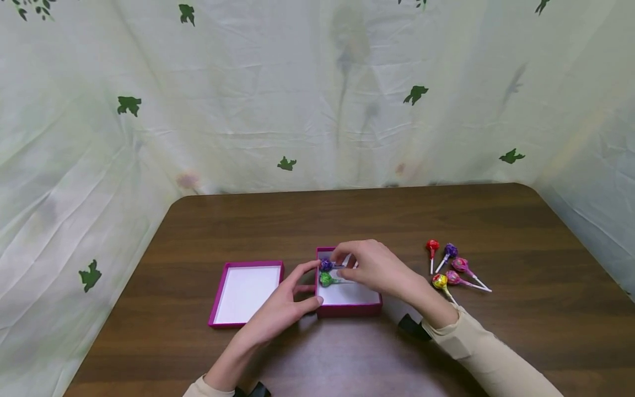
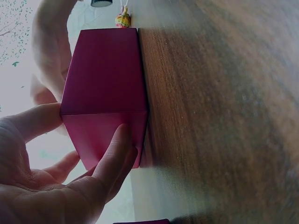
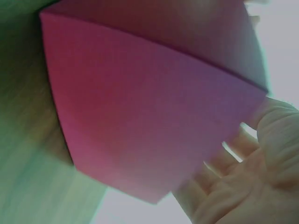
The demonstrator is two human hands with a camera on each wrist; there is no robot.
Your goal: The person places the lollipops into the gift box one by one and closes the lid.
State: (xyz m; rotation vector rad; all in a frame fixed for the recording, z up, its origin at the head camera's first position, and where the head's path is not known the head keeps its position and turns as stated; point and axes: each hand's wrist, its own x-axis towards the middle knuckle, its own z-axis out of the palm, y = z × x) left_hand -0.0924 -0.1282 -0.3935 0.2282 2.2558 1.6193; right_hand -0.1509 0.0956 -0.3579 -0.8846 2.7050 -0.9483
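Note:
A magenta box (image 1: 349,311) with a white inside stands at the middle of the table. In it, a green lollipop (image 1: 325,279) and a purple lollipop (image 1: 326,265) lie with their heads by the left wall. My right hand (image 1: 379,268) reaches into the box from the right, thumb and fingers curled around the purple lollipop's stick. Its fingertips are hidden behind the box wall in the right wrist view. My left hand (image 1: 281,306) rests against the box's left side, fingers fairly straight, with the thumb at the near corner.
A magenta lid (image 1: 250,295), white inside up, lies left of the box. To the right lie a red lollipop (image 1: 432,246), another purple lollipop (image 1: 451,250), two pink lollipops (image 1: 460,265) and a yellow lollipop (image 1: 439,282). A pale curtain (image 1: 307,99) hangs behind the table.

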